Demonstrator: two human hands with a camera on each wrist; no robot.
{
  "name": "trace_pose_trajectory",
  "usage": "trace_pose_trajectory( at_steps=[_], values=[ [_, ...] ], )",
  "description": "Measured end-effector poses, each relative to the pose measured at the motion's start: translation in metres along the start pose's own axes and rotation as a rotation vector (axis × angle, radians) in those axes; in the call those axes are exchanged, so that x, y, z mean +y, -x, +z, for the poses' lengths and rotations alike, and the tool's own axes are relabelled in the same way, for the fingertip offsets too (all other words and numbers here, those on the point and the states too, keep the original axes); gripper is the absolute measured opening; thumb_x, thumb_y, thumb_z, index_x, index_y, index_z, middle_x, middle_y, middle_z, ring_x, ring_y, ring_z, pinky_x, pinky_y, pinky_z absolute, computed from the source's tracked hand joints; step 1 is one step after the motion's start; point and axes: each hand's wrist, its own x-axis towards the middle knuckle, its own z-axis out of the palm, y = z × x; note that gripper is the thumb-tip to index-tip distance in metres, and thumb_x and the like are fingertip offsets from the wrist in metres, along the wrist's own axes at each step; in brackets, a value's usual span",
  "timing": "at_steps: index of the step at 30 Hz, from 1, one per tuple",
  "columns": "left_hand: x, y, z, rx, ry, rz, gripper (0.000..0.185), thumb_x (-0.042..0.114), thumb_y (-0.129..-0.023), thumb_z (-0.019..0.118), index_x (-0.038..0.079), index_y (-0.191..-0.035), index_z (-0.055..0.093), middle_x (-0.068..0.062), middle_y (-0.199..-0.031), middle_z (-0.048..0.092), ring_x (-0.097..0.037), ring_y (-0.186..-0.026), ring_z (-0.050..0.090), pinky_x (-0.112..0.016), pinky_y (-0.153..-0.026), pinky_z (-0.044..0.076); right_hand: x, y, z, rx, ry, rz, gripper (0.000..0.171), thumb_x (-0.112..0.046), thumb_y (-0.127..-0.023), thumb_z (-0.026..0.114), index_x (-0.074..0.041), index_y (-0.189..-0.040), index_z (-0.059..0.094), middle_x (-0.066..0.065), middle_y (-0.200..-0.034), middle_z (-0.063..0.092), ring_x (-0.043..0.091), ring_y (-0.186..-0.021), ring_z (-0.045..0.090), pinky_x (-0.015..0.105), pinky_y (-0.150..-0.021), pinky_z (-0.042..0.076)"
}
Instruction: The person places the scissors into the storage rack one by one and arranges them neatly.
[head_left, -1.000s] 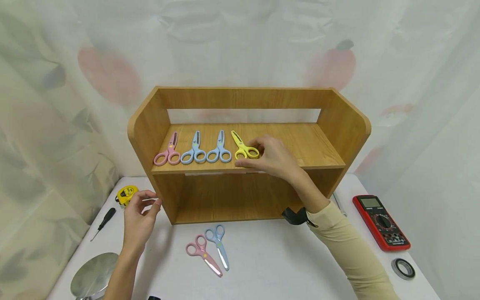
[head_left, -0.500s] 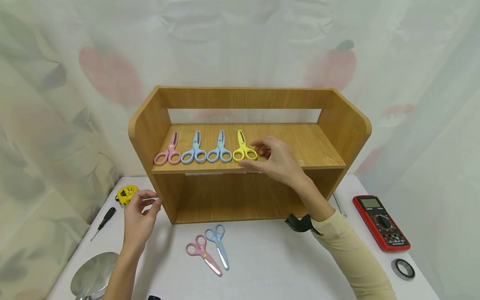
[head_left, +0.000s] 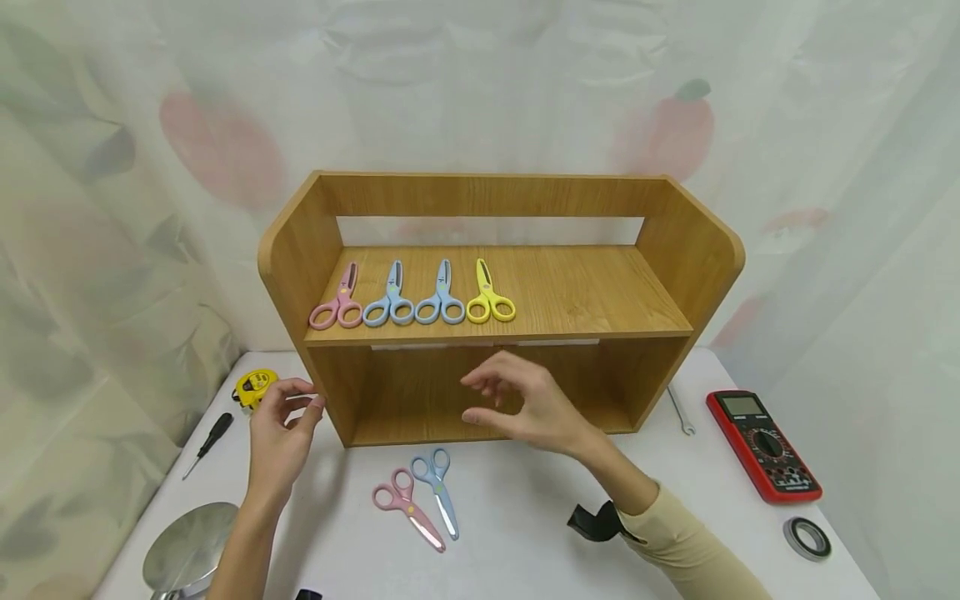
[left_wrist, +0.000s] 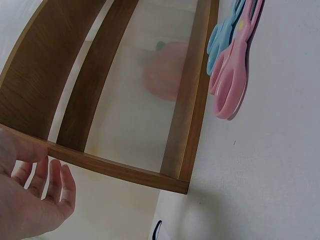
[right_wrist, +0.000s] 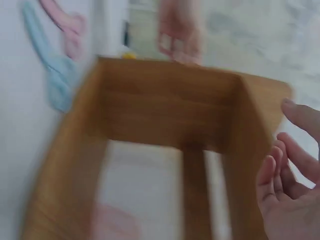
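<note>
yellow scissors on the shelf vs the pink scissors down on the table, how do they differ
The yellow scissors lie on the upper board of the wooden shelf, last in a row of four; the pink scissors on the table lie on the white table beside a blue pair. The yellow pair's blades point away from the person, the pink pair's toward the person and rightward. Both look like small plastic-handled scissors with blades closed, and neither hand touches them.

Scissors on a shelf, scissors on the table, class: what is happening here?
A person is at a wooden shelf on a white table. Four scissors lie in a row on it: pink, two blue, then the yellow scissors. The right hand hangs empty above the pink scissors and blue scissors on the table. The left hand rests against the shelf's left side.
</note>
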Motion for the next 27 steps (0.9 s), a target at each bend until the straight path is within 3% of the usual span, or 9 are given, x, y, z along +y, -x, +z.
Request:
trace_pose_trajectory(
  at_steps=[3,7,11,15,19,27],
  values=[
    [0.000,-0.001,0.000,-0.002,0.003,-0.003,0.024,0.002,-0.103,0.069,0.003,-0.125,0.061,0.015,-0.109,0.062,-0.004,-0.101,0.066,-0.009,-0.081,0.056,0.016,0.012,0.027,-0.165,-0.039,0.077,0.037,-0.015,-0.091,0.088,-0.010,-0.125,0.074,0.004,-0.117,0.075,0.011,-0.098,0.067,0.025,-0.079,0.063],
    [0.000,-0.003,0.000,-0.011,0.010,-0.004,0.025,0.003,-0.103,0.069,0.003,-0.126,0.061,0.014,-0.110,0.062,-0.003,-0.101,0.065,-0.008,-0.081,0.055,0.041,0.025,0.062,-0.379,-0.073,0.196,0.035,-0.016,-0.098,0.082,-0.009,-0.131,0.072,0.009,-0.126,0.075,0.019,-0.105,0.071,0.022,-0.083,0.062],
    [-0.001,-0.003,0.000,-0.017,0.017,-0.006,0.025,0.003,-0.102,0.070,0.003,-0.127,0.062,0.013,-0.110,0.062,-0.002,-0.100,0.065,-0.008,-0.080,0.055,0.062,0.032,0.089,-0.519,-0.031,0.247,0.039,-0.009,-0.103,0.074,-0.008,-0.140,0.067,0.010,-0.137,0.071,0.021,-0.106,0.069,0.021,-0.088,0.059],
    [-0.001,-0.003,0.001,-0.017,0.016,-0.009,0.025,0.003,-0.103,0.070,0.003,-0.126,0.062,0.014,-0.110,0.062,-0.002,-0.100,0.065,-0.009,-0.081,0.056,0.075,0.036,0.104,-0.570,0.029,0.242,0.042,-0.003,-0.103,0.070,-0.008,-0.144,0.064,0.006,-0.142,0.068,0.014,-0.105,0.064,0.018,-0.094,0.057],
    [-0.001,-0.002,0.001,-0.017,0.020,-0.013,0.025,0.003,-0.103,0.070,0.003,-0.126,0.061,0.014,-0.109,0.061,-0.001,-0.100,0.065,-0.008,-0.081,0.055,0.080,0.040,0.102,-0.579,0.071,0.235,0.040,-0.005,-0.102,0.073,-0.008,-0.142,0.065,0.006,-0.142,0.068,0.011,-0.105,0.063,0.015,-0.093,0.055],
    [0.000,-0.001,0.000,-0.017,0.028,-0.014,0.026,0.003,-0.103,0.070,0.002,-0.127,0.062,0.012,-0.111,0.061,-0.003,-0.101,0.065,-0.007,-0.082,0.055,0.086,0.051,0.078,-0.640,0.046,0.315,0.057,-0.007,-0.095,0.083,-0.009,-0.147,0.061,0.003,-0.112,0.065,0.008,-0.085,0.057,0.012,-0.075,0.049]
  ],
)
